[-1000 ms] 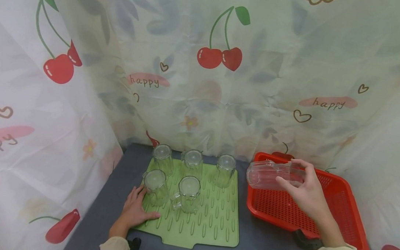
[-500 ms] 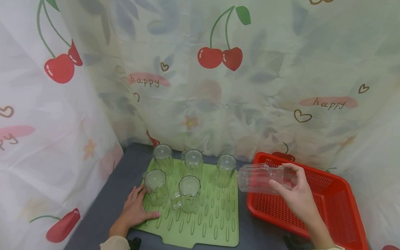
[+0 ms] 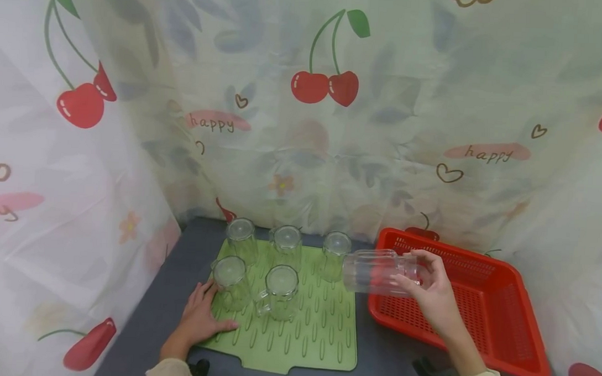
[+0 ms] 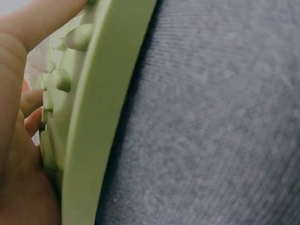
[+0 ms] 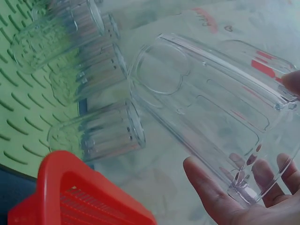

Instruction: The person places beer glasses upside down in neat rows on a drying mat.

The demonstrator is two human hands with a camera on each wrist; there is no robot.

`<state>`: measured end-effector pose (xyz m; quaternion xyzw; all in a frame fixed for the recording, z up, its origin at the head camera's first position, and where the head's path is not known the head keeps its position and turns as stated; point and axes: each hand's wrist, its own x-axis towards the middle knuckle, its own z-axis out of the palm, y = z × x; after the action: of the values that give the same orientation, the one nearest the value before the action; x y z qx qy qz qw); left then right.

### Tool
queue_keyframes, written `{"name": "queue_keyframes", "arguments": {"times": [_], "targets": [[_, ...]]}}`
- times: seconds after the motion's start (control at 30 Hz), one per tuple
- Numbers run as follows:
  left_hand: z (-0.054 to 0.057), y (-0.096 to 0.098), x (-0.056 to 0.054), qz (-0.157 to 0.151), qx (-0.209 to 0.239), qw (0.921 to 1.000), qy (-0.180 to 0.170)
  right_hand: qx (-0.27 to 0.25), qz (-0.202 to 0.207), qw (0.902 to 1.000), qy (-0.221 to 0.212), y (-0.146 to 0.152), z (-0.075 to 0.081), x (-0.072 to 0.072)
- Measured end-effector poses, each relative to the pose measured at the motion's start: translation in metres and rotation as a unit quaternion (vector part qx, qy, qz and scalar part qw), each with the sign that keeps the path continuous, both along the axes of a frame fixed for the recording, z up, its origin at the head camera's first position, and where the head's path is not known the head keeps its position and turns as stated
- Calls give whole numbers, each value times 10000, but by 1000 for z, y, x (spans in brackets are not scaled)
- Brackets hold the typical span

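My right hand grips a clear glass mug near its rim and holds it sideways in the air, base toward the left. In the right wrist view the mug slants across the frame, thumb and fingers at its rim end. Several like mugs stand upside down on a green ridged drying mat; the nearest to the held one is the back-right mug. My left hand rests with spread fingers on the mat's left edge, beside the front-left mug. Up close, the left wrist view has the mat's edge.
A red perforated basket stands right of the mat, partly beneath the right hand. Its corner also enters the right wrist view. Dark grey cloth covers the table. Behind hangs a printed cherry curtain.
My right hand has carried the mug leftward and slightly down, from over the basket toward the mat's right edge. The left hand has stayed on the mat, and the standing mugs keep their places.
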<state>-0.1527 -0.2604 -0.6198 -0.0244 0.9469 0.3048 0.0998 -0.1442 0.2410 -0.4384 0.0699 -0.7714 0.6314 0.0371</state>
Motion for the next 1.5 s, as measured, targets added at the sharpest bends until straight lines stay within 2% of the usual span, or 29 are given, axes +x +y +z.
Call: {"name": "queue_keyframes", "arguments": {"times": [0.2,0.43,0.67,0.77,0.93,1.1,1.33,1.5], "targets": [[5,1,2,2,90,9998,201,-208,94,9997,-47,-5,-5,1],[14,1,7,123,438,9989,128,-292,82,9995,-110,-13,-12,3],[21,-1,11,305,791,9955,417,-503,95,9984,-222,-20,-21,4],[31,-1,14,416,925,9938,457,-745,100,9968,-256,-23,-25,5],[54,1,19,522,1109,9907,592,-1159,207,9927,-276,-24,-32,4],[73,6,21,446,1229,9849,1134,-1371,239,9898,-313,-26,-36,5],[93,16,26,396,1370,9715,1893,-1705,384,9844,-193,-30,-41,7],[110,26,30,340,1583,9622,2192,-1831,338,9823,-218,-32,-45,8]]}}
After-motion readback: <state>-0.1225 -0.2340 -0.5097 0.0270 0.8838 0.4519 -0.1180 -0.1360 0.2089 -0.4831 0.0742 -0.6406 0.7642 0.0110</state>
